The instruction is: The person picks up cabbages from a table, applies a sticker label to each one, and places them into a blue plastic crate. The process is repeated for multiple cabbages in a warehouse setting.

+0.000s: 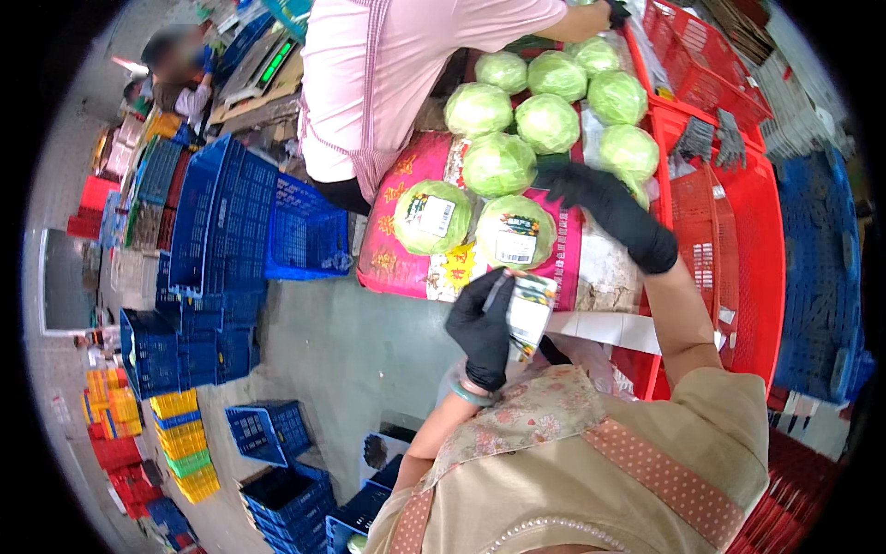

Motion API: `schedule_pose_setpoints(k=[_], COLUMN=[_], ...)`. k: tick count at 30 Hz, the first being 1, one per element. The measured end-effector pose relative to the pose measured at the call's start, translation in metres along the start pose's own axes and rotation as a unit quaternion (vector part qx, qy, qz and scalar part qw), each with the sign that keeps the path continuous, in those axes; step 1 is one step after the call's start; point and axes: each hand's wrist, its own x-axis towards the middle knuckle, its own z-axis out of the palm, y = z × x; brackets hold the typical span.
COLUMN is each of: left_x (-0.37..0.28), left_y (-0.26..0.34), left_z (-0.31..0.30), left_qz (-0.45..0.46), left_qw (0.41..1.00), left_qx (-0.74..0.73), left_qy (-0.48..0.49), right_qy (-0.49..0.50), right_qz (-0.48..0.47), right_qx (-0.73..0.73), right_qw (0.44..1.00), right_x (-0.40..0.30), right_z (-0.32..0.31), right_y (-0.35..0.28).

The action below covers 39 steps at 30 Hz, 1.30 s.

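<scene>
My left hand [479, 329], in a black glove with a bangle at the wrist, grips a stack of printed labels [531, 315]. Just beyond the stack lies a wrapped cabbage [516, 220] with a label on top. To its left is another labelled cabbage [430, 216]. My right hand [602, 201], also black-gloved, hovers with fingers spread past the nearer labelled cabbage. Its fingertips are close to a film-wrapped cabbage [500, 164] that shows no label; whether they touch is unclear. Several more wrapped cabbages [547, 123] sit behind on the pink printed sacks [394, 266].
Across the sacks a co-worker in a pink top [387, 76] reaches over the far cabbages. Red crates [751, 277] line the right side, with grey gloves [729, 140] on a rim. Blue crates [225, 215] are stacked leftward; a lit scale display [277, 62] stands behind.
</scene>
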Motion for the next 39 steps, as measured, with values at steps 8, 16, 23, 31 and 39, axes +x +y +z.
schedule_pose_setpoints(k=[8, 16, 23, 31, 39], left_x=[0.025, -0.006, -0.018, -0.019, -0.021], left_y=[0.009, -0.008, -0.022, -0.021, -0.030], left_z=[0.008, -0.002, -0.008, -0.018, -0.025], left_qz=[-0.084, -0.180, -0.199, -0.251, -0.278], left_qw=[0.990, 0.923, 0.909, 0.908, 0.897], left_qx=[-0.109, 0.118, 0.124, 0.100, 0.106], left_qy=[-0.042, -0.319, -0.344, -0.320, -0.327], right_qy=[0.034, 0.045, -0.169, -0.179, -0.211], right_qz=[0.051, 0.084, 0.043, -0.033, -0.176], right_qx=[-0.042, 0.003, -0.202, -0.423, -0.482], right_qw=[0.997, 0.995, 0.964, 0.888, 0.832], right_x=[-0.024, 0.042, 0.061, 0.087, 0.127], right_z=[0.058, -0.012, 0.004, -0.002, -0.008], right_y=[0.007, 0.028, 0.036, 0.019, 0.049])
